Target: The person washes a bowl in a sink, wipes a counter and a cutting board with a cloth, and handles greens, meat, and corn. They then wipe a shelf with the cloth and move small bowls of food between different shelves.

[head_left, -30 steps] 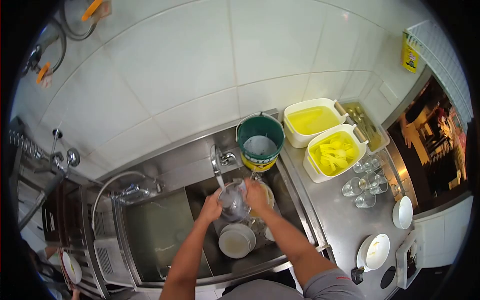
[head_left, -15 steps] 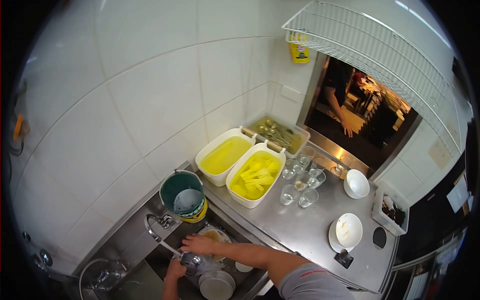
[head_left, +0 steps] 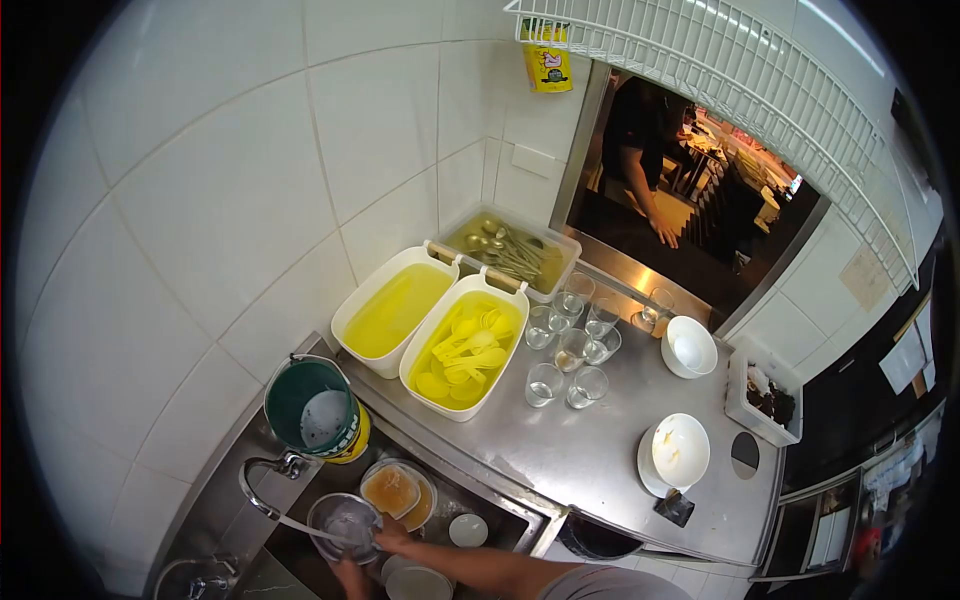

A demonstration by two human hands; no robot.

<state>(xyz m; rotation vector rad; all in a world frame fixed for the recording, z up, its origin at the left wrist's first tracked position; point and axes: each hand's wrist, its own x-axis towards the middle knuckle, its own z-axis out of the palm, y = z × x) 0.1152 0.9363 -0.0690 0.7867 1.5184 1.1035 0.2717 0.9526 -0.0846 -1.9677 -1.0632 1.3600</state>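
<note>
The bowl [head_left: 335,515] is held in the sink [head_left: 500,498], under the tap [head_left: 262,492], prob. tilted so the stream falls inside. Its near edge seems clamped by the L hand's [head_left: 350,577] fingers, likely for support from below. The R hand [head_left: 391,537] is set at the bowl's right edge; whether its fingers are pinched on the rim or just laid there can't be told b/c of blur & angle. Beside it, dishes [head_left: 392,490] w/ brownish liquid are left in the sink, nr a small dish [head_left: 468,530] & a stack [head_left: 417,583] partly hidden by the R arm. The bucket [head_left: 286,388] is stood by the tap, presumably for easy reach. On the counter [head_left: 590,455], spoons [head_left: 470,350] are sunk in a tub [head_left: 410,372] of yellow liquid, & metal cutlery [head_left: 510,252] in a clear tub [head_left: 562,268], prob. for soaking. Glasses [head_left: 572,350] are grouped nr the hatch [head_left: 640,275], w/ white bowls [head_left: 689,347] set apart to the right.
</note>
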